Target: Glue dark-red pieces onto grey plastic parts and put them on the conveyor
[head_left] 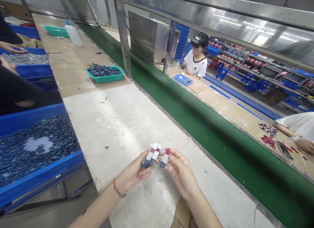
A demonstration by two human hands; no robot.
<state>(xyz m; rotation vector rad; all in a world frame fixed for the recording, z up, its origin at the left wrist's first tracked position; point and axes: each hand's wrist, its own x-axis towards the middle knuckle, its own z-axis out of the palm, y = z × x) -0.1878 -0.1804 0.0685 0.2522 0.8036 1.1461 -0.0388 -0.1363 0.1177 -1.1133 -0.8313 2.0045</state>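
My left hand (139,167) is closed around a small toy figure (153,153) of white, dark red and dark blue-grey blocky plastic parts. Close on its right, my right hand (180,165) pinches a smaller piece (165,158) between thumb and fingers. That piece is dark red at the top, white in the middle and dark blue-grey at the bottom, like a toy limb. Both are held above the pale work table (117,123), with a narrow gap between them. The fingers hide part of the figure.
A blue bin (39,175) of dark plastic parts stands at left. On the table are a green tray (108,78) of dark parts and a white bottle (73,34). A green conveyor belt (176,110) runs along the right. Co-workers sit beyond it; another person's arms show at left.
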